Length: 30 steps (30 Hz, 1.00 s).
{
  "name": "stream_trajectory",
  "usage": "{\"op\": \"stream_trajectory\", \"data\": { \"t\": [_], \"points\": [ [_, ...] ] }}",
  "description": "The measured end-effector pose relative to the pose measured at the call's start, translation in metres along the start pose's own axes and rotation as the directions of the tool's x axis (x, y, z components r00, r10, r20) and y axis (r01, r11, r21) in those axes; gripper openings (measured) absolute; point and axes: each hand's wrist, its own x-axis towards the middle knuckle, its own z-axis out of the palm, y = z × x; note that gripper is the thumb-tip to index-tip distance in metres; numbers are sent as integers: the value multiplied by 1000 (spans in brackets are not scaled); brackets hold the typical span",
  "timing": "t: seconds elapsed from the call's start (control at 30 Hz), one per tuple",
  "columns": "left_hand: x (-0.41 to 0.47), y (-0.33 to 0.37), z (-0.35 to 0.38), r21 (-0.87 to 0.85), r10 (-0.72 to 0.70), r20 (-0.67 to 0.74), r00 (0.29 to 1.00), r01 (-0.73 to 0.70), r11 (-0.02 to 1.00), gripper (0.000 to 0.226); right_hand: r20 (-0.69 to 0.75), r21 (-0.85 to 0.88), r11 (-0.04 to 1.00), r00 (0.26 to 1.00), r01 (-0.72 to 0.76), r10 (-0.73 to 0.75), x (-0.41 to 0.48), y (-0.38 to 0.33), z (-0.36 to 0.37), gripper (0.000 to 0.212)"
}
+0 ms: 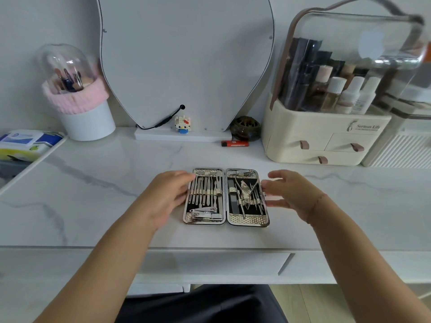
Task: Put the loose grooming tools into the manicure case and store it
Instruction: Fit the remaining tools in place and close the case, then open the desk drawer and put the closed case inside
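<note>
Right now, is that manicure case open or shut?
Open: the manicure case lies flat, both halves spread, tools showing inside.

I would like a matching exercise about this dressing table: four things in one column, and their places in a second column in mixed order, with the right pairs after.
Things
1. manicure case
2. lighter
3. toy figure
4. brush holder

Places
A. on the white mirror base
B. at the back left of the table
C. between the left hand and the right hand
D. on the table, just in front of the dark jar

Pairs: 1-C, 2-D, 3-A, 4-B
</note>
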Motion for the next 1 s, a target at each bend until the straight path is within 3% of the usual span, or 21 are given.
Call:
{"op": "stream_trajectory", "data": {
  "t": [0.1,0.17,0.27,0.33,0.4,0.5,0.57,0.63,0.73,0.83,1.0],
  "points": [
    [1,12,0,-93,-32,-33,999,29,995,14,-16,-1,1000,1000,14,-14,-3,0,3,42],
    [1,16,3,-9,25,-7,1000,-25,1000,9,20,14,1000,1000,10,-10,-8,3,8,35],
    [-7,18,26,184,162,127,978,-184,965,32,62,66,997,998,30,-34,-18,7,19,25],
    [-15,13,48,389,276,261,925,-363,847,42,70,159,986,996,47,-59,-22,11,22,26],
    [-20,1,66,579,284,397,873,-478,660,48,92,210,976,993,55,-75,-28,13,23,27],
    [-19,-20,76,734,339,467,817,-572,366,46,86,161,986,994,53,-68,-35,19,18,27],
    [-17,-30,72,780,327,489,809,-573,253,53,-16,-51,988,989,147,-148,-33,25,10,27],
    [-20,-38,67,818,280,486,828,-544,187,61,-102,-397,878,938,267,-331,-26,29,-2,30],
    [-27,-44,63,825,317,495,809,-552,121,56,18,-532,734,872,422,-489,-16,30,-3,36],
    [-27,-44,56,822,346,498,795,-560,103,47,100,-528,720,874,451,-475,-10,33,8,42],
    [-10,-50,33,823,458,416,785,-540,178,42,-94,-515,759,853,400,-513,-9,40,18,40]
  ]
}}
